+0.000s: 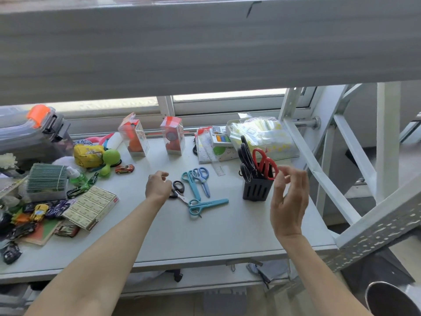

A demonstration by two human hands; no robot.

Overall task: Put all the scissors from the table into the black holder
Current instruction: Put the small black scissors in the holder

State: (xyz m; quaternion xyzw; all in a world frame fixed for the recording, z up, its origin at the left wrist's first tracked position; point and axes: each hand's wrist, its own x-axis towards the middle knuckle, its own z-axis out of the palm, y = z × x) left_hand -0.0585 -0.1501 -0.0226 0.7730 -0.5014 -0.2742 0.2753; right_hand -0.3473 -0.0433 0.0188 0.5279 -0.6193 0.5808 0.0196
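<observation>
While the left hand [158, 184], fingers curled, hovers at the black-handled scissors [178, 190], their blades point toward the person. The right hand [288, 197], loosely spread and empty, is beside the black holder [257, 189].

— Place of the black slotted plastic holder [257, 190]?

— On the white table [205, 236], right of centre. Inside it, upright: red-handled scissors [265, 164], with black-handled scissors [246, 156] to their left.

— Left of it?

— Flat on the tabletop, two pale blue scissors [192, 185] side by side, handles overlapping. Just in front, lying crosswise, a third blue pair [205, 205]. Further left, black-handled steel scissors [178, 190], partly under the left hand [157, 185].

— Elsewhere?

— Right hand [288, 201] in front and to the right of the holder. Clear plastic ruler [218, 171] behind the blue pairs. Far left, a cardboard box of small packs [91, 207].
</observation>
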